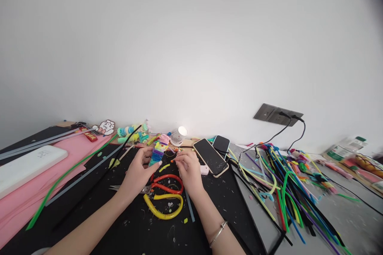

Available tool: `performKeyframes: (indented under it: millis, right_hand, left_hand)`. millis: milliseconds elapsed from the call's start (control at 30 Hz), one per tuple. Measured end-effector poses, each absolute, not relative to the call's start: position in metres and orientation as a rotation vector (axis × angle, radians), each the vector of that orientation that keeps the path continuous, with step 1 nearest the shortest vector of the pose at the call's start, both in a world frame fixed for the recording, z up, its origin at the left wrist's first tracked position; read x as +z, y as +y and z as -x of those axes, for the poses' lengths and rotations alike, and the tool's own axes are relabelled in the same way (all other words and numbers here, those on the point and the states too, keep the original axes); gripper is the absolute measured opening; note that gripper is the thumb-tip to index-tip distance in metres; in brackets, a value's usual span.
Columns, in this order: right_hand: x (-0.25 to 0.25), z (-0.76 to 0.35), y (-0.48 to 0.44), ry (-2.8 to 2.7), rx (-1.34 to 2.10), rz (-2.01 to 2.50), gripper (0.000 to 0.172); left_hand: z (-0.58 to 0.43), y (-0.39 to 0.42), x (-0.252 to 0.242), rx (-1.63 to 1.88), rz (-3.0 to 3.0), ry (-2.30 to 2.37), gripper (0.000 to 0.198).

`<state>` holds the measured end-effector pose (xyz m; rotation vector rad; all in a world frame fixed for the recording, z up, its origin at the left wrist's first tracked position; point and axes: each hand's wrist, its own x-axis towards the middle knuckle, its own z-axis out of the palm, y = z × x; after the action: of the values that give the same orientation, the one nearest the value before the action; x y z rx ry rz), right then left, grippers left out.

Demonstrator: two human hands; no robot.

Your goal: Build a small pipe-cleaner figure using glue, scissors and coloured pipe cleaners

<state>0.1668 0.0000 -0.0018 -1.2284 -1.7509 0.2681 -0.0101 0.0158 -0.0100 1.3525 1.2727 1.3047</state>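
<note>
My left hand (136, 177) is closed around a rainbow-striped fuzzy pipe-cleaner figure (158, 153), blue and purple below, yellow and pink on top. Just to its right, my right hand (190, 169) has thumb and fingers pinched together. A tiny orange spot shows at those fingertips, too small to name. Beneath and between the hands lie scissors with one red and one yellow handle (164, 207), their metal blades pointing left. A short yellow-green pipe-cleaner piece (164, 167) rests on the black mat (149, 235) near the figure.
A white paper cup (178, 137) stands by the wall. Two phones (211, 157) lie right of my right hand. Many coloured pipe cleaners (287, 183) spread across the grey surface at right. At left are pink sheets (74, 151) and a white box (32, 169). Cables hang from a wall socket (277, 114).
</note>
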Motion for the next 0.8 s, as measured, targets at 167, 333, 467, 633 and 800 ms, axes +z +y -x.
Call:
performKeyframes:
  millis: [167, 333, 467, 633, 800]
  right_hand:
    - [-0.001, -0.164, -0.004, -1.399, 0.643, 1.124, 0.01]
    - [-0.004, -0.159, -0.003, -1.032, 1.094, 1.002, 0.02]
    - [-0.001, -0.157, -0.005, -0.848, 1.238, 0.939, 0.031]
    - [0.001, -0.156, -0.006, -0.791, 1.259, 0.897, 0.031]
    - [0.001, -0.156, -0.006, -0.79, 1.262, 0.895, 0.032]
  left_hand:
    - [0.006, 0.015, -0.013, 1.222, -1.354, 1.201, 0.045]
    - [0.004, 0.011, -0.012, 1.212, -1.364, 1.142, 0.045]
    - [0.003, 0.01, -0.01, 1.196, -1.356, 1.14, 0.045]
    - [0.003, 0.012, -0.013, 1.2, -1.379, 1.121, 0.045]
    - [0.004, 0.01, -0.011, 1.161, -1.371, 1.124, 0.046]
